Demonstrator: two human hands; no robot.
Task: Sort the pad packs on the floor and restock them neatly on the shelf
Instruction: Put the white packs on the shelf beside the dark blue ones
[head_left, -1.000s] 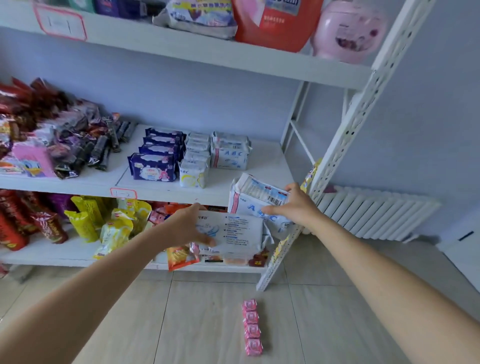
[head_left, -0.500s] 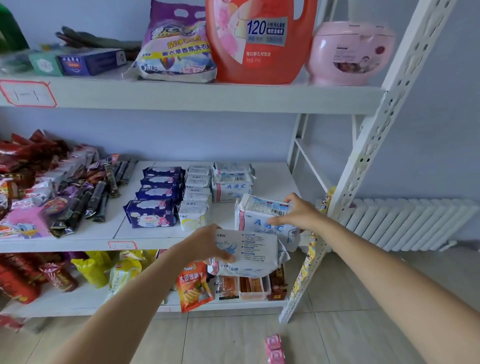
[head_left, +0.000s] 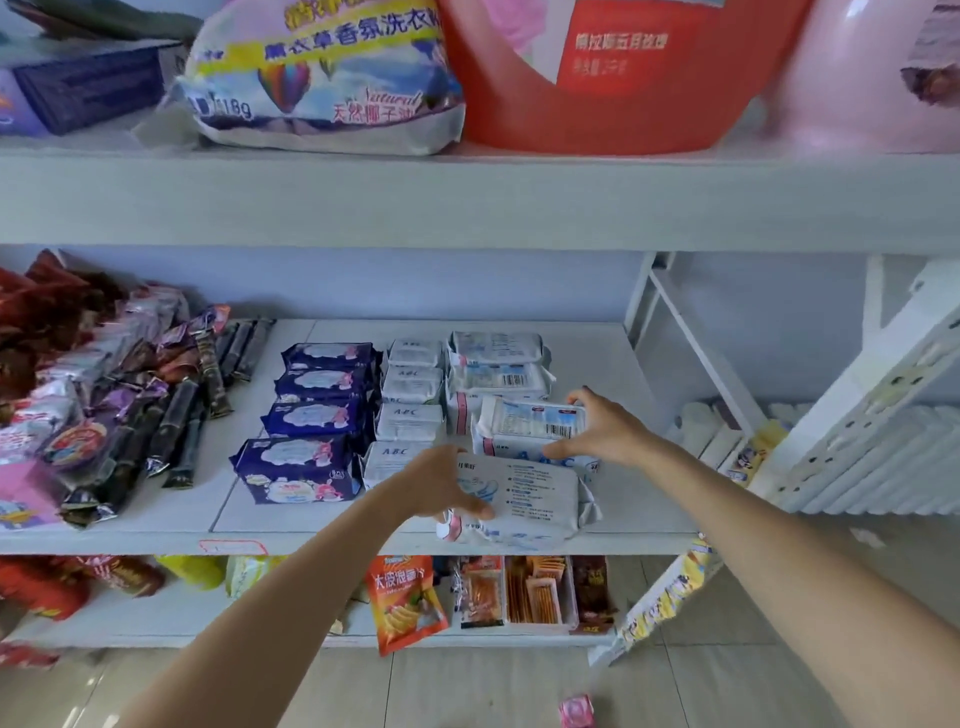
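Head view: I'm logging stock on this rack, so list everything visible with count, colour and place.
Dark blue pad packs: four, navy, a row on the middle shelf.
Small ABC pad packs: four, white, a row right of the navy ones.
Large ABC pad packs: white; stacked ones at the back, one in each hand in front.
Snack wrappers: many, red, purple and black, middle shelf left.
Detergent bag: one, white and purple, top shelf.
Detergent jug: one, red, top shelf.
Pink container: one, top shelf right.
Snack packets: several, orange and red, bottom shelf.
Small pink pack: one, floor.
Radiator: one, white, right wall.
Hands: left hand and right hand, each gripping a pack.
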